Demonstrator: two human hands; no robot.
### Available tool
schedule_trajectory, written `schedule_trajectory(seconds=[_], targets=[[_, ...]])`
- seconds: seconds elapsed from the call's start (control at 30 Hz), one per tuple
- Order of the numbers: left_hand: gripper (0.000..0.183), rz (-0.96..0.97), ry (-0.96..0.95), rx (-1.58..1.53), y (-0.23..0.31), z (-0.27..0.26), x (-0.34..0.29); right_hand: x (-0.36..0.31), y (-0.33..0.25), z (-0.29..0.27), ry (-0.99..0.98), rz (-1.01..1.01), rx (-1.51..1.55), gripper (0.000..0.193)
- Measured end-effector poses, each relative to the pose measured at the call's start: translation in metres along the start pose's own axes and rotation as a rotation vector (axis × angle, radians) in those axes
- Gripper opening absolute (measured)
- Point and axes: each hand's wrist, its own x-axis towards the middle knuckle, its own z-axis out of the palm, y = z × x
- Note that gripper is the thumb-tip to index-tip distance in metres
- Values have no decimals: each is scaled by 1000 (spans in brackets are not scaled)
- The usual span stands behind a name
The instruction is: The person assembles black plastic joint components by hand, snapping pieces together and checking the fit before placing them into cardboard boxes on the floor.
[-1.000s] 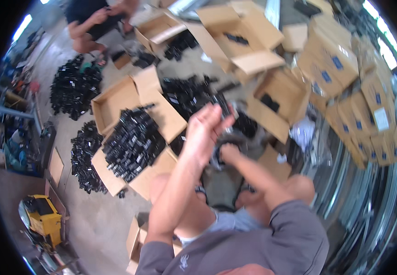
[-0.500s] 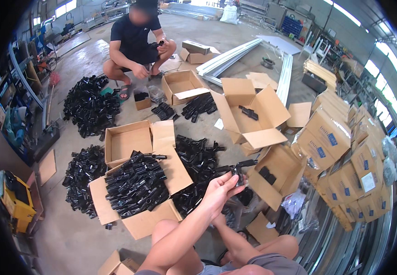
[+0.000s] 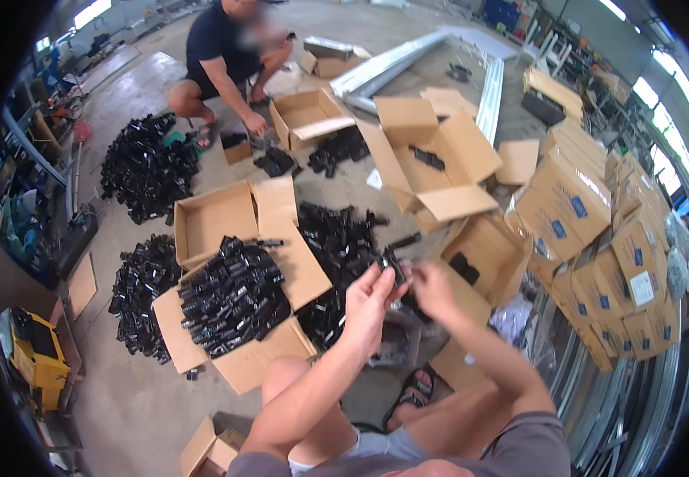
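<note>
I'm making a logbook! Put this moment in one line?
left hand: grips black part; right hand: beside it; cardboard box: heaped with parts

The grey concrete floor (image 3: pixel 134 397) carries 2 large heaps of small, glossy black parts (image 3: pixel 150 168) at the left, open brown cardboard boxes (image 3: pixel 297 110) across the middle, a flat white scrap (image 3: pixel 374 179) among them, and long silver metal profiles (image 3: pixel 392 67) towards the far side.

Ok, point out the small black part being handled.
In the head view, just right of centre, the small black part is in the left hand, with the right hand close beside it.
</note>
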Motion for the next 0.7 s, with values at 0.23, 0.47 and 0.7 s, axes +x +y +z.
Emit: schedule_trajectory(seconds=[0.23,0.47,0.7], targets=[[32,54,-50,65,-8,21,-12,-20,-128,-80,83,71,634,20],[30,120,-51,182,-28,12,-10,-24,-118,-55,187,19,475,13],[27,198,13,295,-40,18,-6,-27,-104,-50,227,75,506,13]])
